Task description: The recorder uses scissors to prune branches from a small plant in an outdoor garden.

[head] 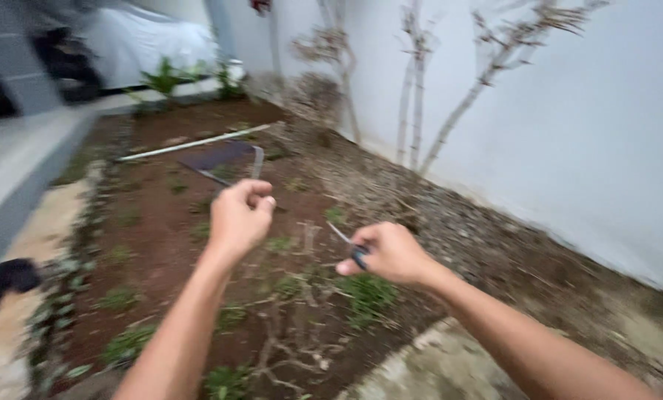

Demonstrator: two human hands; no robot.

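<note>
Gripping a small tool (350, 248), the right hand (391, 254) closes (left hand (237, 220) fisted, seemingly empty).

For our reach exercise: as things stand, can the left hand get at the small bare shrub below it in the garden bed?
Probably yes: the left hand hovers above the bare shrub, with nothing between them.

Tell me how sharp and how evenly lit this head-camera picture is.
Head view: motion blur smears the whole frame, so the left hand, the right hand and the small dark-handled tool it grips lack crisp edges; light is soft and flat, no hard shadows; no glare on the white wall.
</note>
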